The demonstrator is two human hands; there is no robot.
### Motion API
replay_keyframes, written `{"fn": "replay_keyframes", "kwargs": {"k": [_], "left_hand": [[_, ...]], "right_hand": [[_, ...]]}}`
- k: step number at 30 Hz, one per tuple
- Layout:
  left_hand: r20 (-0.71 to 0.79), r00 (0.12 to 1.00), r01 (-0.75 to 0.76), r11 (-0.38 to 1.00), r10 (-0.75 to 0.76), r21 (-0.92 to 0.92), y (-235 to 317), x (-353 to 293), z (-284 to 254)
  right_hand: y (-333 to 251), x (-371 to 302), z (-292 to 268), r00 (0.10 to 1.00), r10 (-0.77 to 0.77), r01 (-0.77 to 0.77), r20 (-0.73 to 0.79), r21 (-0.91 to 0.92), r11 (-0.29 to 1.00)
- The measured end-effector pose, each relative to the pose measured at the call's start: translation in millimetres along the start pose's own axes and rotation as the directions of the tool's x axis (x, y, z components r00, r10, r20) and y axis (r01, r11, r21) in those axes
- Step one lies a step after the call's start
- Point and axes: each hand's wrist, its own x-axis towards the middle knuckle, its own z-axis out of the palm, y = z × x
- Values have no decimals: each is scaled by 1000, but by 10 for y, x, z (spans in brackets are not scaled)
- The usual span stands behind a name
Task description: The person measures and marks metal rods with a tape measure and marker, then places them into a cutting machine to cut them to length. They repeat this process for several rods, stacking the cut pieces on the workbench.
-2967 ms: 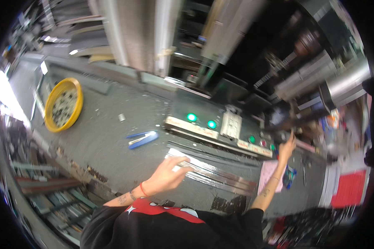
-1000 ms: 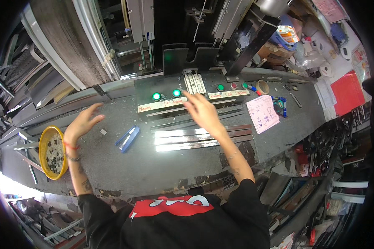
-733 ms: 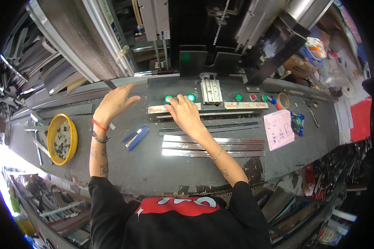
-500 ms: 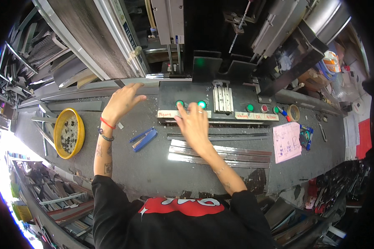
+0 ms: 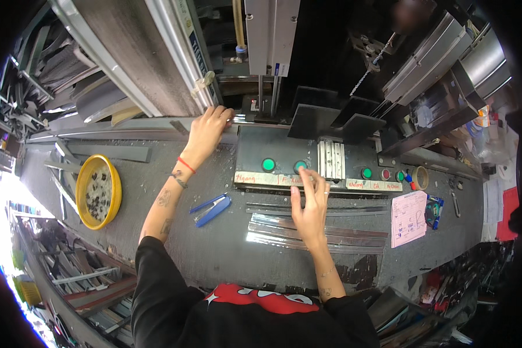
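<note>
A pale strip [image 5: 255, 179] below two green buttons [image 5: 268, 165] bears red handwritten words; a second strip [image 5: 374, 185], below a red button [image 5: 386, 174] between green ones [image 5: 367, 173], bears three more words in red. Dark pen writing marks the pink paper [image 5: 409, 220]. White lettering crosses the shirt's red patch [image 5: 243, 303]. Pale letters stand on the post's [image 5: 177, 49] blue sticker [image 5: 198, 43]; the column's [image 5: 271, 35] label [image 5: 281, 69] is too small to read
</note>
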Motion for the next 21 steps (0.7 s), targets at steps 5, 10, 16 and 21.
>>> {"fn": "replay_keyframes", "kwargs": {"k": [5, 10, 16, 21], "left_hand": [[-19, 995, -95, 995, 96, 44, -69, 49, -63], [60, 996, -70, 991, 64, 113, -144, -66, -158], [98, 993, 41, 981, -60, 187, -164, -137, -251], [80, 993, 67, 975, -86, 212, -14, -127, -266]], "right_hand": [[-76, 134, 117, 995, -17, 4, 101, 128, 992], [-46, 254, 276, 989, -67, 55, 133, 96, 994], [-28, 266, 305, 965, -31, 18, 259, 52, 998], [-107, 252, 333, 980, -101, 59, 169, 239, 969]]}}
